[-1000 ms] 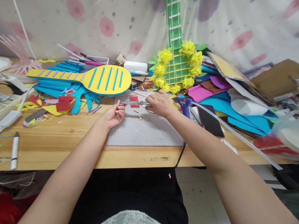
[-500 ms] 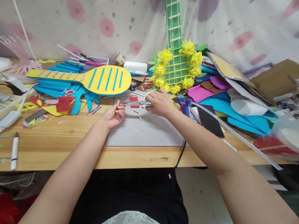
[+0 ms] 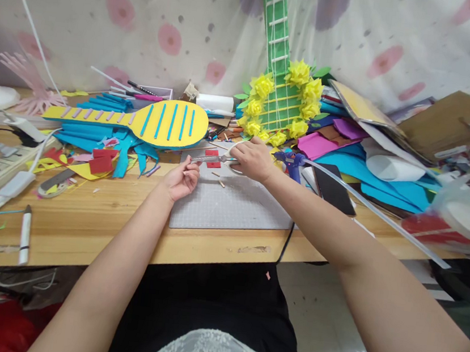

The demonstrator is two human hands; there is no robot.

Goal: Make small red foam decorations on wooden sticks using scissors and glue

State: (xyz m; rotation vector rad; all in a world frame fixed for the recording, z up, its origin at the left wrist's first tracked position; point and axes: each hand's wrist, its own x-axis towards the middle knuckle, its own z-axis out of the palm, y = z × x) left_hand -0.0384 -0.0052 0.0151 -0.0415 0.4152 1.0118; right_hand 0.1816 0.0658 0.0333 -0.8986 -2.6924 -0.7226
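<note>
My right hand is closed around the pale handles of a pair of scissors, blades pointing left over the grey cutting mat. At the blade tips, my left hand has its thumb and fingers pinched together; what they hold is too small to make out. Two small red pieces lie on the mat behind and below the blades. Short thin sticks are scattered just in front of them.
A yellow paper guitar shape with blue strips lies behind left, over paper scraps. A green guitar with yellow flowers leans at the back. A blue glue gun and a dark phone-like slab sit right.
The scissor blades now reach up to my left fingertips, and the red seen there before no longer shows. Both hands stay in nearly the same place; the view has shifted slightly.
</note>
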